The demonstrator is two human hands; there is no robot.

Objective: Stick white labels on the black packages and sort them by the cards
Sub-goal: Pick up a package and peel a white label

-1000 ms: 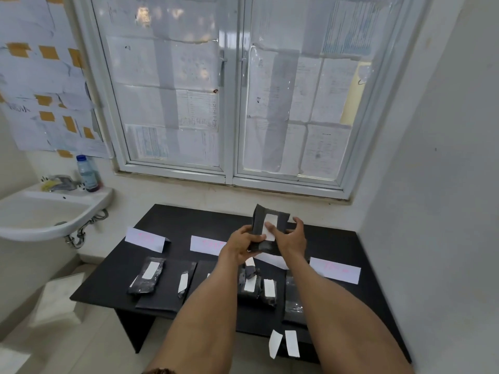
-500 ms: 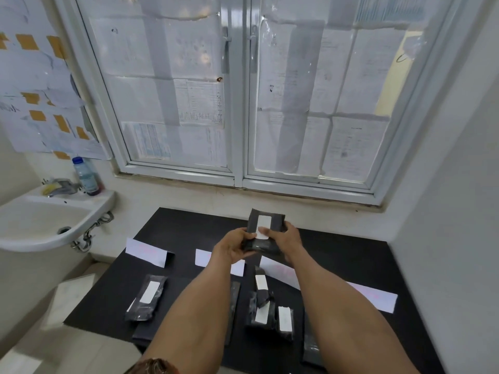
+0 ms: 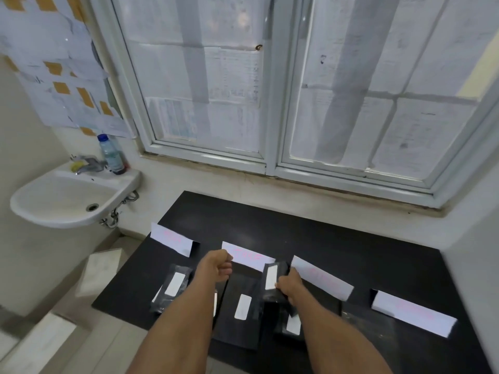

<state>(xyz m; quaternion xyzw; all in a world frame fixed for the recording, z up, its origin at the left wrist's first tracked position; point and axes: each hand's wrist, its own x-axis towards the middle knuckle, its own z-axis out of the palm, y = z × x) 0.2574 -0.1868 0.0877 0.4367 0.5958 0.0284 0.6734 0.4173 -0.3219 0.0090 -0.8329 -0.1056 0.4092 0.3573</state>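
Black and glossy, the package [image 3: 270,296] in my right hand [image 3: 290,288] stands nearly upright at lower centre of the frame, with a white label [image 3: 270,278] running down its face. My fingers curl round its lower part. It is held over the tabletop [image 3: 310,233], in front of the gap between the second card [image 3: 249,256] and the third card [image 3: 321,279]. My left hand [image 3: 216,269], just left of it, is a fist with nothing in it. Below, a left package [image 3: 172,287] and a middle package [image 3: 243,306] lie flat, both labelled; my right forearm partly hides another. At the left edge, a bottle [image 3: 110,155] stands on the rim of the white sink [image 3: 67,220].
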